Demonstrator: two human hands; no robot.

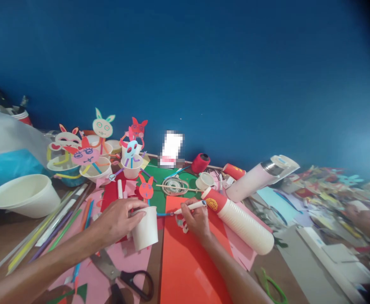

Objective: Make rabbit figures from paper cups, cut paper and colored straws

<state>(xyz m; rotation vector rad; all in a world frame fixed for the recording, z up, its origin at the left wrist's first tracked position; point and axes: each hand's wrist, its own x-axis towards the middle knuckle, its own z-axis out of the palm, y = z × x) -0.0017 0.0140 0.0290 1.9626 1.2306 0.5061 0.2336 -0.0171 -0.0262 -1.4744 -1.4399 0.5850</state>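
My left hand (121,215) is closed on the rim of a white paper cup (146,232), which tilts slightly. An orange paper animal face (146,188) with long ears stands up behind the cup's rim. From the cup a blue pipe cleaner (164,214) reaches right, its end close to my right hand. My right hand (197,219) grips a white marker (189,207), its tip pointing left. Beneath this hand lies an orange-red paper sheet (191,261). Whether the marker touches the pipe cleaner's end, I cannot tell.
Several cup figures with paper animal faces (102,126) stand back left. Black-handled scissors (137,280) lie in front. A stack of paper cups (244,223) and a pale flask (251,181) lie at right. A wide white cup (26,196) sits left. Another person's hand (362,221) shows far right.
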